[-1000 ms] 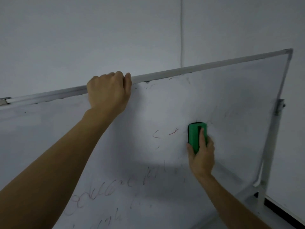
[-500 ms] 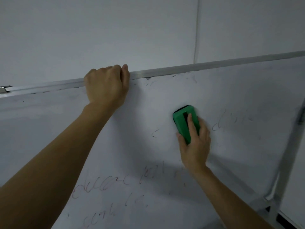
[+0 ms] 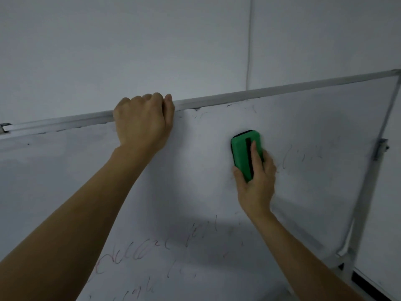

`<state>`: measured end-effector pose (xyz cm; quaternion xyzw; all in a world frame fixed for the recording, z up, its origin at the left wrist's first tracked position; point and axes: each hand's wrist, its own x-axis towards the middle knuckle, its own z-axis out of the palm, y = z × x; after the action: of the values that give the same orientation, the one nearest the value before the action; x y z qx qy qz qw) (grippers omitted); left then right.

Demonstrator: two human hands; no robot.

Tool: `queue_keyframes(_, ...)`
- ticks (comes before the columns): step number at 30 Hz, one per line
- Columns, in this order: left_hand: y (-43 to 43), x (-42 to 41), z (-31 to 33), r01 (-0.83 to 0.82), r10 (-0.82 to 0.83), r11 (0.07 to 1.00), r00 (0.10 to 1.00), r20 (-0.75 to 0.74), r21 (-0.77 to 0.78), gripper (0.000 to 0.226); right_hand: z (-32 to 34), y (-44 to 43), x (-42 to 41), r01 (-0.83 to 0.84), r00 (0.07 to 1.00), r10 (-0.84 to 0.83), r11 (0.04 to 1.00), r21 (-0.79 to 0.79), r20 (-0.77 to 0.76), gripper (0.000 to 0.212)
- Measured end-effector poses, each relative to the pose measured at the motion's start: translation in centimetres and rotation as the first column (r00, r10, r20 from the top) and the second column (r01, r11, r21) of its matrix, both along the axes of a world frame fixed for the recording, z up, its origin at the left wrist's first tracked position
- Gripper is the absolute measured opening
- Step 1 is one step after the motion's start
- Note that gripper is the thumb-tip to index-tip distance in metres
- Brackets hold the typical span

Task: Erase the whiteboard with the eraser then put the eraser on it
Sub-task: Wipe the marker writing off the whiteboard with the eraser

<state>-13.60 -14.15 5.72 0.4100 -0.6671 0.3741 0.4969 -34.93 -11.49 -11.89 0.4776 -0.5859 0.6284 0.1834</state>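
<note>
While gripping the grey metal top frame [image 3: 238, 97] of the white smudged whiteboard [image 3: 217, 203], left hand [image 3: 143, 122] clenched. Right hand [image 3: 257, 181] clamped on green rectangular eraser [image 3: 240, 153], pressed flat against board.

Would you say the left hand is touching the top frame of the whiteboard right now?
Touching. In the head view the left hand is curled over the whiteboard's top frame, its fingers wrapped across the metal bar with no gap visible.

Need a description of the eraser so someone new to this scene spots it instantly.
Start with the tilted, metal-framed whiteboard that fills most of the view. Just right of its centre, the right hand presses a small block flat against the surface, below the top rail that the left hand grips. That block is the eraser: bright green with a black stripe, the only vivid colour here.
</note>
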Motion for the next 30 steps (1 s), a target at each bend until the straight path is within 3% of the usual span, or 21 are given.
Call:
queue_keyframes(2,-0.2,-0.1,0.0,0.007,-0.007,1.0,1.0,0.011,0.016,0.048,-2.6,0.5,2.1,0.004,0.999,-0.005,0.999,0.032,0.048,0.074)
queue_keyframes(5,-0.3,0.1,-0.1,0.017,-0.018,1.0,1.0,0.022,0.024,0.049,-9.0,2.8,7.5,-0.06,0.978,0.086,0.988,0.139,-0.188,0.069)
queue_keyframes(7,-0.4,0.5,-0.1,0.034,-0.033,0.999,0.999,0.022,-0.007,0.049,-11.3,3.4,8.3,-0.122,0.902,0.184,0.976,0.179,-0.39,0.067)
queue_keyframes(9,-0.3,0.7,-0.1,0.045,-0.045,0.999,0.998,0.033,-0.025,0.049,-10.4,2.8,6.1,-0.126,0.89,0.187,0.977,0.17,-0.416,0.065)
queue_keyframes(10,-0.3,0.8,0.0,0.053,-0.052,0.998,0.998,0.04,-0.023,0.049,-10.0,2.1,4.3,-0.091,0.936,0.135,0.985,0.149,-0.324,0.064)
queue_keyframes(12,-0.1,0.8,0.0,0.068,-0.068,0.998,0.996,0.051,-0.008,0.049,-8.9,1.2,-0.3,-0.001,0.998,-0.009,0.987,0.163,0.062,0.069)
queue_keyframes(14,0.1,0.7,0.0,0.077,-0.077,0.997,0.995,0.056,-0.005,0.049,-8.1,0.8,-4.5,-0.043,0.854,-0.084,0.972,0.23,0.514,0.081)
queue_keyframes(15,0.1,0.6,0.0,0.075,-0.075,0.997,0.995,0.058,-0.008,0.049,-7.9,0.9,-5.1,-0.074,0.772,-0.108,0.964,0.257,0.626,0.084)
queue_keyframes(16,0.2,0.5,0.0,0.073,-0.072,0.997,0.996,0.059,-0.005,0.049,-7.6,1.1,-4.3,-0.082,0.749,-0.135,0.953,0.293,0.648,0.085)
queue_keyframes(18,0.2,0.3,0.1,0.073,-0.074,0.997,0.996,0.05,0.015,0.049,-7.7,1.9,0.0,-0.05,0.852,-0.114,0.954,0.295,0.512,0.082)
queue_keyframes(20,-0.1,0.0,0.1,0.075,-0.078,0.996,0.996,0.052,0.053,0.049,-7.9,3.1,6.1,-0.086,0.973,0.026,0.964,0.253,0.231,0.075)
queue_keyframes(22,0.0,-0.8,0.3,0.093,-0.098,0.993,0.992,0.077,0.066,0.048,-8.9,3.9,8.9,-0.113,0.99,0.13,0.965,0.237,-0.058,0.067)
queue_keyframes(24,0.3,-1.8,0.6,0.119,-0.127,0.989,0.987,0.1,0.082,0.047,-9.6,3.5,6.4,-0.058,0.973,0.104,0.975,0.215,-0.207,0.062)
queue_keyframes(25,0.4,-2.4,0.7,0.125,-0.133,0.988,0.986,0.101,0.09,0.047,-10.3,3.3,4.3,-0.02,0.985,0.057,0.975,0.222,-0.163,0.063)
queue_keyframes(27,0.6,-3.0,0.9,0.125,-0.137,0.985,0.986,0.097,0.122,0.046,-11.3,2.8,-0.3,0.014,0.988,-0.058,0.957,0.29,0.143,0.07)
queue_keyframes(29,0.4,-3.3,0.9,0.127,-0.14,0.985,0.984,0.107,0.119,0.046,-12.1,2.5,-3.3,0.021,0.885,-0.207,0.912,0.409,0.417,0.078)
queue_keyframes(30,0.6,-3.4,0.8,0.126,-0.138,0.985,0.985,0.102,0.121,0.047,-12.1,2.5,-3.1,-0.008,0.852,-0.226,0.897,0.443,0.473,0.08)
